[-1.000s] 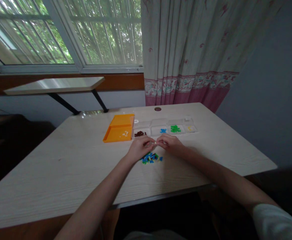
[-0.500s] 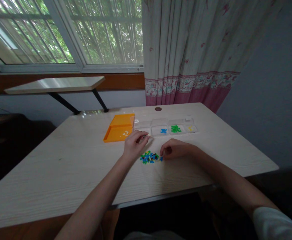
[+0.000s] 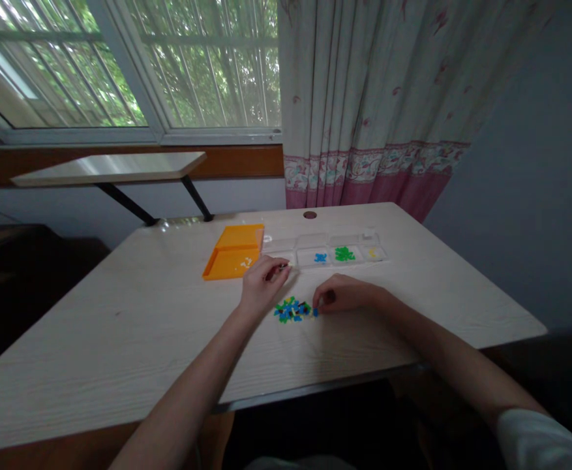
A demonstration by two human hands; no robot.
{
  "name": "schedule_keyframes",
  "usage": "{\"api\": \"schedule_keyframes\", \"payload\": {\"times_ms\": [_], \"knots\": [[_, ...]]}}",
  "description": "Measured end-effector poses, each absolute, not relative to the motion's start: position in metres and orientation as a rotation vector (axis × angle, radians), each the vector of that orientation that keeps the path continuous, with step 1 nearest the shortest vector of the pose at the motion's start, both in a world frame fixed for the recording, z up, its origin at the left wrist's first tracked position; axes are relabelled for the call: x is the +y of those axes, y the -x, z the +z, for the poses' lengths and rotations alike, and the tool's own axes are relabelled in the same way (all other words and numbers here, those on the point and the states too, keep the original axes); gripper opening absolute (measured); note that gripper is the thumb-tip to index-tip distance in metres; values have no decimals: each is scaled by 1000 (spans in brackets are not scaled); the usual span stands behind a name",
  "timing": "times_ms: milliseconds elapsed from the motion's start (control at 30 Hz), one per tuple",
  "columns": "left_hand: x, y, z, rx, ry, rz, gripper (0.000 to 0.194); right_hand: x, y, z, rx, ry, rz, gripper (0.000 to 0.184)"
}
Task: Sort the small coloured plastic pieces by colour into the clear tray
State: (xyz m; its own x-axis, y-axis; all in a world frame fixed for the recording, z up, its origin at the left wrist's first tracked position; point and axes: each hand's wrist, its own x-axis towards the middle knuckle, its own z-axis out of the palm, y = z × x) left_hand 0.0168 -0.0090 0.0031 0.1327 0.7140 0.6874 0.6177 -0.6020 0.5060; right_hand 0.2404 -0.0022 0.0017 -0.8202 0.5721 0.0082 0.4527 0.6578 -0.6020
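My left hand is over the table just in front of a clear plastic box, thumb and fingers closed together. Whatever is between those fingertips is too small to name. My right hand rests low at the right edge of a mixed pile of small plastic pieces, blue, green, yellow and dark red. Its fingers are curled in a pinch at a small blue piece. Behind the hands, clear boxes with raised lids hold blue pieces, green pieces and yellow pieces.
An open orange case with a few white pieces lies left of the clear boxes. A small raised shelf on black legs stands at the back left of the table. Behind are a window and a curtain.
Both hands have hardly moved; the right one has shifted very slightly left with the blue piece at its fingertips. Boxes and case are unchanged.
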Motion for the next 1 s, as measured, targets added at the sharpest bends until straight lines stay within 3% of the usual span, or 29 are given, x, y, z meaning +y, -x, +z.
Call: {"api": "schedule_keyframes", "payload": {"times_ms": [433,633,733,833,1000], "knots": [[27,60,-11,2149,-2124,1301,12,-1,-238,-1,-2626,903,891,17],[21,45,-3,1915,-2236,1349,14,1,-234,-5,-2419,1002,988,17],[10,23,1,1529,-2350,1322,15,1,-230,-8,-2318,1051,1025,21],[-1,0,1,1173,-2509,1178,14,1,-226,-11,-2212,1061,1064,24],[-9,-19,-4,972,-2669,908,17,1,-221,-15,-2085,1080,1144,28]]}}
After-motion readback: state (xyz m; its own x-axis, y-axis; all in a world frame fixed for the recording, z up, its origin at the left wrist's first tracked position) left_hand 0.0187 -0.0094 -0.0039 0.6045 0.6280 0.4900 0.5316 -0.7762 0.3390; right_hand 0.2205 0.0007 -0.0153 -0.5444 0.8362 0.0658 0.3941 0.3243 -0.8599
